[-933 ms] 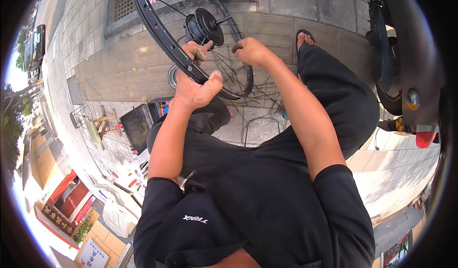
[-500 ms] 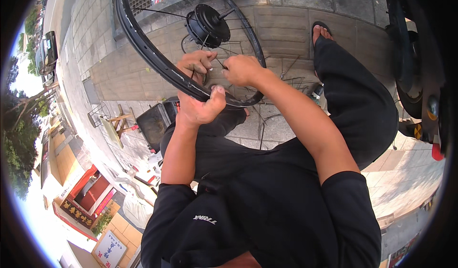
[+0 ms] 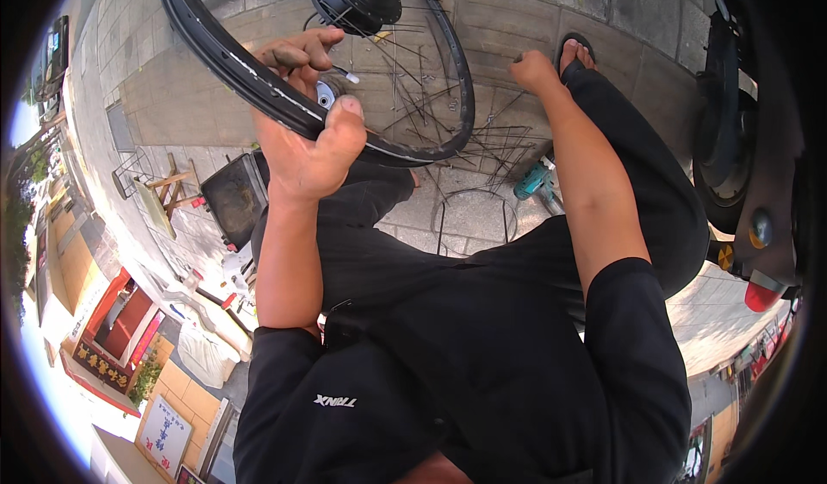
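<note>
On your black shirt, a short word in slanted white capitals sits to the left of the chest, upside down in your view. Toward your lower left, a dark signboard beside a red doorway carries a row of golden characters. Below it, a white board shows you blue and red characters. Marks on the pink strip are too small to read.
</note>
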`<action>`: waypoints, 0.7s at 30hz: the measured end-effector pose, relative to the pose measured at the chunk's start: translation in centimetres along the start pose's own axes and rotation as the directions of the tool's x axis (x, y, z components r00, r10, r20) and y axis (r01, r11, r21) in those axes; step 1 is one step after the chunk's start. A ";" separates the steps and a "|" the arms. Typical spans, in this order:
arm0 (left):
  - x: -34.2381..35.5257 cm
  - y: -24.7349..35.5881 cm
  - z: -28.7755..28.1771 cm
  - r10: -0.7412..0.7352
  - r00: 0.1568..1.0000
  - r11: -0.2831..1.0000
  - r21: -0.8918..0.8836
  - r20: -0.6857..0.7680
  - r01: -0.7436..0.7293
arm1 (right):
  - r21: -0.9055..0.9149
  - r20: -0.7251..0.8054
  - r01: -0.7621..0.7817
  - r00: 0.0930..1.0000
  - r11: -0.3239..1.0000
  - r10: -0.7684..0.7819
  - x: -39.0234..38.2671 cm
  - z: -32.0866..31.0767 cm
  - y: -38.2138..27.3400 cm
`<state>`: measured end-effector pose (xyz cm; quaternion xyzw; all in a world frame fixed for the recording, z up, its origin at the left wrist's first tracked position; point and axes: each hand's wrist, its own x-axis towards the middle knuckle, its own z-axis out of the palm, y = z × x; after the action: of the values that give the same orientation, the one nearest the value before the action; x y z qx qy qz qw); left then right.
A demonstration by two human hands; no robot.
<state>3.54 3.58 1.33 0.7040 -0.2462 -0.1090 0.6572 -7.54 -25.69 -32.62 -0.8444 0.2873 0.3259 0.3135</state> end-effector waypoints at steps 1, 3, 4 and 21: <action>0.0 0.0 -0.1 0.001 1.000 1.000 -0.001 -0.014 -0.001 | -0.025 0.043 0.012 0.999 1.000 -0.011 -0.3 0.9 0.7; -0.1 -0.3 -0.7 0.010 1.000 1.000 0.021 -0.011 -0.010 | -0.075 0.134 0.036 0.991 0.997 -0.026 -2.4 2.6 2.0; -0.1 -0.5 -0.9 0.031 1.000 0.999 0.017 0.005 -0.031 | -0.126 0.112 0.075 0.992 0.989 -0.061 -3.7 3.4 2.4; -0.1 -0.7 -0.1 0.044 0.999 0.999 0.011 -0.013 -0.044 | -0.529 0.593 0.802 0.584 0.278 -0.555 -4.7 7.7 1.2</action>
<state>3.66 3.76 0.68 0.7028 -0.2578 -0.0888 0.6570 -14.15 -19.62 -34.20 -0.8702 -0.3213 0.3655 0.0768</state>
